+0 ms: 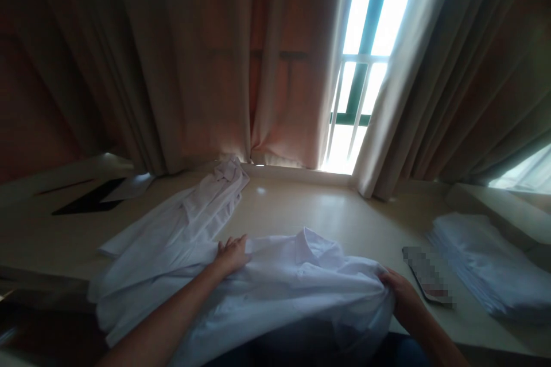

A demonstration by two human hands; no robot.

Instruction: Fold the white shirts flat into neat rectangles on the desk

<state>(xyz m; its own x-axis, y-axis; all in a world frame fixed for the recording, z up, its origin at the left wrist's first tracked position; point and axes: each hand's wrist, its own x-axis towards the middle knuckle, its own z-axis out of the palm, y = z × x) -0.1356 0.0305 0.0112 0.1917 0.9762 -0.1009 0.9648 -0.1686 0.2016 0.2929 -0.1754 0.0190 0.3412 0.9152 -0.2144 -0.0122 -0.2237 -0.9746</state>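
Note:
A white collared shirt (297, 281) lies spread on the pale table (301, 206) in front of me, collar toward the window. My left hand (232, 253) rests on the shirt's left shoulder area with its fingers curled over the cloth. My right hand (398, 289) pinches the shirt's right edge, lifting a fold. Another white shirt (189, 215) lies crumpled behind and to the left, partly under the first.
A stack of folded white garments (491, 264) sits at the right. A small flat blurred object (428, 275) lies between it and my right hand. Dark flat items (92, 198) lie at far left. Curtains (193, 63) and a bright window (365, 63) stand behind the table.

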